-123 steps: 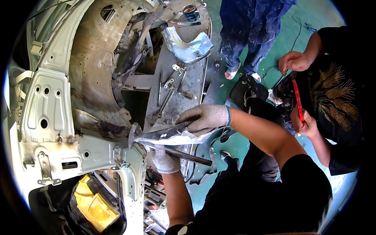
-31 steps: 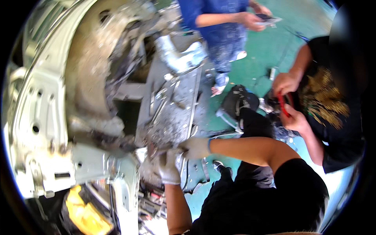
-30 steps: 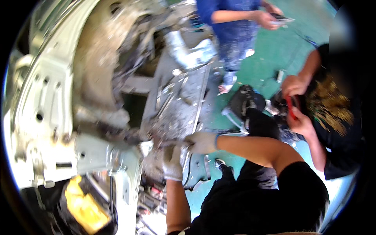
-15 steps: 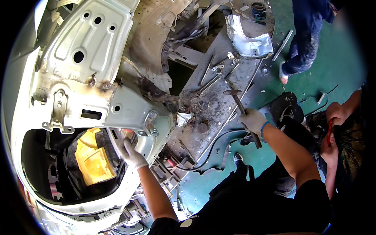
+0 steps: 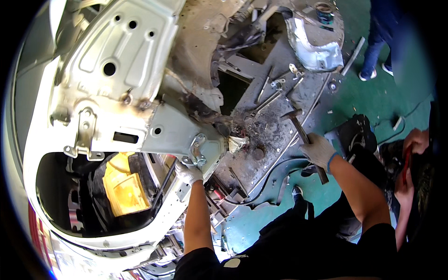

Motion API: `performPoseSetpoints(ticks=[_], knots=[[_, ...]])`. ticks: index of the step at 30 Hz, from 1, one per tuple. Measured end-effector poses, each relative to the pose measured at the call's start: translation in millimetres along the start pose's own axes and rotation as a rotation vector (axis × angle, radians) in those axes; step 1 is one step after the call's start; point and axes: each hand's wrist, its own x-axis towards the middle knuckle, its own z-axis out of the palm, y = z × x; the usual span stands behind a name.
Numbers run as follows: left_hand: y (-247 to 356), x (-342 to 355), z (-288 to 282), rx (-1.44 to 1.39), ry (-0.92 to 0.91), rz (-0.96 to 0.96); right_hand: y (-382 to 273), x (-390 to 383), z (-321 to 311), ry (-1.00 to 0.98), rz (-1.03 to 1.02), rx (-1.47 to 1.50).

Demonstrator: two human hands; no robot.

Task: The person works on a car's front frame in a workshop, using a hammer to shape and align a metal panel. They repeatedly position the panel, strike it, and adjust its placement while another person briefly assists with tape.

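Observation:
My right hand (image 5: 318,150), in a light knit glove, grips the shaft of a metal hammer (image 5: 296,122), its head raised over the scuffed steel work surface (image 5: 280,140). My gloved left hand (image 5: 189,172) is curled on the inner edge of the pale car body frame (image 5: 161,140), just below a silver bracket (image 5: 198,147) and beside a dark rod (image 5: 165,182). A crumpled white piece (image 5: 238,143) lies at the frame's corner near scorched metal. Inside the dark opening sits a yellow moulded piece (image 5: 123,189).
Metal rods (image 5: 266,102), a shaped silver panel (image 5: 315,56) and a can (image 5: 324,14) lie on the work surface. A co-worker's legs (image 5: 375,51) stand on the green floor. Another person at right has both hands (image 5: 415,140) on a red tool. Cables and a black item (image 5: 354,130) lie nearby.
My hands have separated from the white-wrapped piece; my right now holds a hammer, my left has moved to the frame's edge. The view has swung left. The co-worker in blue now stands farther right.

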Motion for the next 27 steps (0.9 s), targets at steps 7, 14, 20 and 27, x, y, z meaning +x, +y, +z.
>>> performPoseSetpoints(ticks=[7,14,20,27], knots=[[5.8,0.8,-5.7,0.073,-0.057,-0.073,-16.2,-3.1,2.7,-0.038,0.073,0.219],[21.9,2.4,-15.3,0.061,-0.053,-0.088,9.3,17.3,13.5,-0.062,0.049,0.183],[21.3,4.4,-17.7,0.084,-0.089,-0.136,12.7,18.6,16.1,-0.14,0.021,0.351],[17.5,3.0,-13.8,0.064,-0.06,-0.104,-49.9,-2.8,3.2,-0.089,-0.276,0.398]])
